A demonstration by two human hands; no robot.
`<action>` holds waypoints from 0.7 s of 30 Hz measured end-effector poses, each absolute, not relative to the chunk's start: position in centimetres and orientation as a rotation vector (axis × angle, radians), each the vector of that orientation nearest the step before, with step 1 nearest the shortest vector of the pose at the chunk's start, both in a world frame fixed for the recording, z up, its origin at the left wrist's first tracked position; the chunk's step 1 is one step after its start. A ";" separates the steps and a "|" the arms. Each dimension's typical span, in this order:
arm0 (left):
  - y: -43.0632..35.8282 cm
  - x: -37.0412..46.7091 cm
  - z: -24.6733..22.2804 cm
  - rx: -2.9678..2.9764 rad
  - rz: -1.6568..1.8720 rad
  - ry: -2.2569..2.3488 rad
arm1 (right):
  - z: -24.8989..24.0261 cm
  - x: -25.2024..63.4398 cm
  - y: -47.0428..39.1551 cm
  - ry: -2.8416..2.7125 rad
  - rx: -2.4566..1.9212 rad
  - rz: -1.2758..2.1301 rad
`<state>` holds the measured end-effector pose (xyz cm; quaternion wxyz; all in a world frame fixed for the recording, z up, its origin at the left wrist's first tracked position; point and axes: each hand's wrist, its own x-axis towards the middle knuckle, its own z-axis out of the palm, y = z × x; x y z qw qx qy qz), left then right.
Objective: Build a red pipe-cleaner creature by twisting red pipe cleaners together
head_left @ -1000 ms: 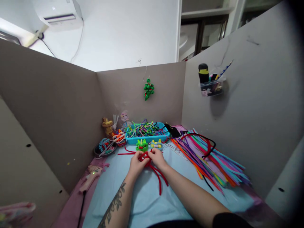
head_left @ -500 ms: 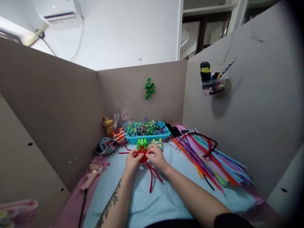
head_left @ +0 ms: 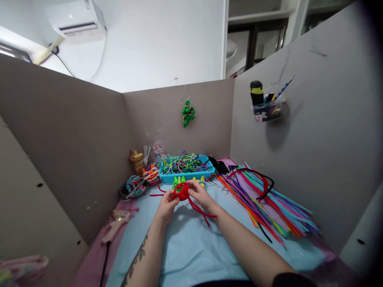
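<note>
Open blue cloth [head_left: 191, 255] between forearms [head_left: 145, 249]; red strands [head_left: 199, 209] dangle at its far end, beside right hand [head_left: 203, 196]. Ahead, way blocked: green figure [head_left: 178, 180], yellow piece [head_left: 202, 179], blue tray [head_left: 169, 178] behind. Left: passage over cloth as far as glue gun [head_left: 116, 230] and dark bowl [head_left: 122, 194]. Right: strip of cloth, then fuzzy-stick bundle [head_left: 263, 201]. Grey panels [head_left: 161, 115] wall three sides. Higher up, hanging green ornament [head_left: 188, 114] and clear box [head_left: 266, 113] intrude; gap between them open.

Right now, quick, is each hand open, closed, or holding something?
Left hand: closed, holding the left edge of the red fuzzy piece.
Right hand: closed, holding the same piece at its right side.
</note>
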<state>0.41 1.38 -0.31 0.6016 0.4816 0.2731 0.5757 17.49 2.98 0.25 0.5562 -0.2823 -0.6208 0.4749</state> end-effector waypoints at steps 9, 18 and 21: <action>0.3 1.2 0.4 1.169 1.201 0.564 | -0.8 16.8 3.4 -1.157 -0.692 1.586; -0.2 1.3 0.5 1.108 0.980 0.543 | -0.1 18.4 4.3 -1.372 -0.651 1.501; 0.3 1.1 0.1 1.038 1.032 0.632 | -0.3 18.4 4.5 -1.297 -0.668 1.561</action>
